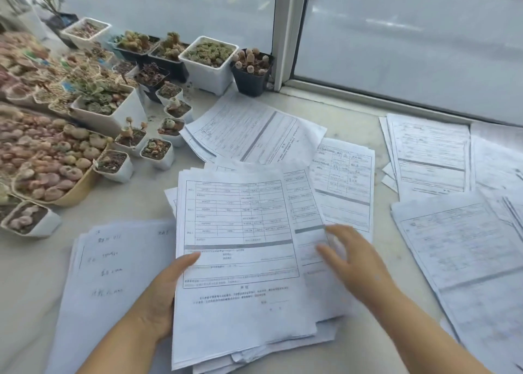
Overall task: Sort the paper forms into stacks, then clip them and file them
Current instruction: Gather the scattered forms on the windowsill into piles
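Sorting forms, mid-shuffle

Left hand [161, 291] grips the main form stack [243, 260] by its left edge; right hand [353, 257], fingers spread, rests nearer the offset sheet [308, 218] peeking right of that stack.

My left hand [162, 294] grips the left edge of the thick white stack of printed paper forms [240, 260], thumb lying on top. My right hand [351, 260] rests on its right side, fingers spread and relaxed.
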Action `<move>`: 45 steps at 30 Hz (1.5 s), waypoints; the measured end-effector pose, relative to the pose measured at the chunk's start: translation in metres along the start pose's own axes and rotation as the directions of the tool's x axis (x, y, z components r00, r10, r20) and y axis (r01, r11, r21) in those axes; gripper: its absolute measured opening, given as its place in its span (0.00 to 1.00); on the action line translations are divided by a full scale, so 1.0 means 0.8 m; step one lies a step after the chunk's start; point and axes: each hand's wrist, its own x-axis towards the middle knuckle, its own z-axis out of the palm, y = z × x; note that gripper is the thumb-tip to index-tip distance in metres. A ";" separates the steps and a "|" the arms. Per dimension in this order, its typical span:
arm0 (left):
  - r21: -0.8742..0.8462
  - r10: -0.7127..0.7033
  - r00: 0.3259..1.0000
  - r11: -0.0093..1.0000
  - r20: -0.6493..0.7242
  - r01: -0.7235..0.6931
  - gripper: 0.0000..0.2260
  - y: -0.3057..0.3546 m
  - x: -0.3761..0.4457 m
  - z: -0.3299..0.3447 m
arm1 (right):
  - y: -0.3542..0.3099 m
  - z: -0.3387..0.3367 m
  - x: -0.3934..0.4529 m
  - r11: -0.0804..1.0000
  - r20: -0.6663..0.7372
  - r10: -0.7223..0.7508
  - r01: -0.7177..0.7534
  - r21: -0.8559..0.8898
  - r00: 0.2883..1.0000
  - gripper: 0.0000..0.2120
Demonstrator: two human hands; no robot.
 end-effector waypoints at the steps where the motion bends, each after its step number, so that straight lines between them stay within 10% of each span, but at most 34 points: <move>1: 0.044 -0.027 0.999 0.999 -0.021 0.028 0.22 0.002 0.000 0.001 | 0.005 -0.010 0.022 0.994 -0.062 0.107 -0.104 0.043 0.992 0.29; 5: 0.209 -0.027 0.999 0.977 -0.042 0.035 0.19 0.003 0.006 0.011 | -0.017 -0.010 0.079 0.946 -0.014 0.303 -0.299 0.126 0.953 0.23; 9: 0.295 0.071 0.989 0.955 -0.131 -0.030 0.15 -0.006 0.013 0.021 | -0.065 0.022 0.060 0.979 0.026 0.202 -0.203 0.013 0.979 0.10; 16: 0.399 0.219 0.970 0.903 -0.109 -0.159 0.16 -0.018 0.006 0.023 | -0.031 0.022 0.045 0.943 -0.121 0.278 -0.247 0.222 0.953 0.31; 23: 0.441 0.463 0.881 0.773 0.098 -0.455 0.22 0.012 -0.028 0.051 | -0.022 -0.040 0.030 0.485 0.153 -0.048 -0.110 0.868 0.987 0.35; 27: 0.542 0.663 0.732 0.562 0.156 -0.625 0.17 0.034 -0.046 0.083 | -0.042 -0.085 -0.011 0.485 -0.094 -0.095 0.128 0.865 0.991 0.14; 34: 0.429 0.825 0.561 0.480 0.077 -0.765 0.23 0.025 -0.048 0.107 | -0.050 -0.089 -0.053 0.563 -0.129 -0.093 0.159 0.811 0.987 0.20; 45: 0.384 0.821 0.571 0.523 0.013 -0.761 0.09 0.008 -0.055 0.137 | -0.066 -0.095 -0.052 0.499 -0.200 -0.116 0.231 0.835 0.973 0.16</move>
